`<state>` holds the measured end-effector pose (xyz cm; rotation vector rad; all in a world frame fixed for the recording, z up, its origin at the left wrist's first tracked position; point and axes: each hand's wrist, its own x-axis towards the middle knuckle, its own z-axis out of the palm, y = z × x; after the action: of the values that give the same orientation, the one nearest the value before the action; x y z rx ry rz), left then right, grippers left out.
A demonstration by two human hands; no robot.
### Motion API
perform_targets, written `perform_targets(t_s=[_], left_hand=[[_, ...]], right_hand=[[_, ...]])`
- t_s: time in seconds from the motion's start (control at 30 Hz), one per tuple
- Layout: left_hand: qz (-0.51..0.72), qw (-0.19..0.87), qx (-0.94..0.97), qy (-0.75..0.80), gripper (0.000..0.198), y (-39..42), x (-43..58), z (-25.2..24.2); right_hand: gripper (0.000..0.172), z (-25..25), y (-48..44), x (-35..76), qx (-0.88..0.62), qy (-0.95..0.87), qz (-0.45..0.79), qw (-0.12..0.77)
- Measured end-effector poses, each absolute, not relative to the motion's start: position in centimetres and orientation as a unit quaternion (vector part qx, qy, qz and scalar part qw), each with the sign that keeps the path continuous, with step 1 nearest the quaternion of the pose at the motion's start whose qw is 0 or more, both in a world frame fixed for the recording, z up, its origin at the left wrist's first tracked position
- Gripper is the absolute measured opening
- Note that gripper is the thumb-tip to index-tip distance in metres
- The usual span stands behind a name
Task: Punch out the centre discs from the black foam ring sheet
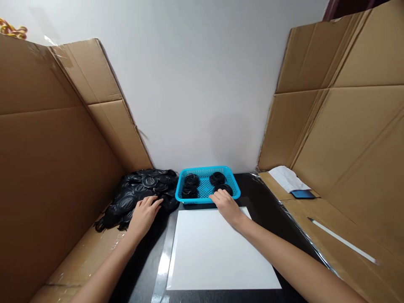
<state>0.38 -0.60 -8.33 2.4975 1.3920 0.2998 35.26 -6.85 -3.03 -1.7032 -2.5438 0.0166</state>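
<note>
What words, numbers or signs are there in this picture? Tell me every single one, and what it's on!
None: no word, label, brand, number or sign can be read here.
The white sheet, the turquoise plastic basket and the cardboard panels show no writing.
The black pile shows round outlines, but no letters I can make out.
The blue flat thing and the white stick with a dark tip are too small and blurred to check.

no readable text, no legible labels or brands, no numbers or signs
</note>
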Motion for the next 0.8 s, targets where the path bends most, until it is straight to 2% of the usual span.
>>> perform_targets(t_s=[0.4, 0.6, 0.8], left_hand=[[0.121, 0.161, 0.863, 0.463, 0.027, -0.7, 0.6, -7.5], [0.142, 0.204, 0.848, 0.469, 0.024, 0.1, 2.0, -6.4], [0.165, 0.251, 0.794, 0.529, 0.025, 1.4, 2.4, -6.2]], right_hand=[[0.032, -1.7, -8.1, 41.4, -0.563, -0.823, 0.001, 0.075], [0.027, -2.3, -8.0, 42.1, -0.562, -0.825, 0.010, 0.064], [0.040, -0.6, -8.6, 40.7, -0.564, -0.823, 0.029, 0.061]])
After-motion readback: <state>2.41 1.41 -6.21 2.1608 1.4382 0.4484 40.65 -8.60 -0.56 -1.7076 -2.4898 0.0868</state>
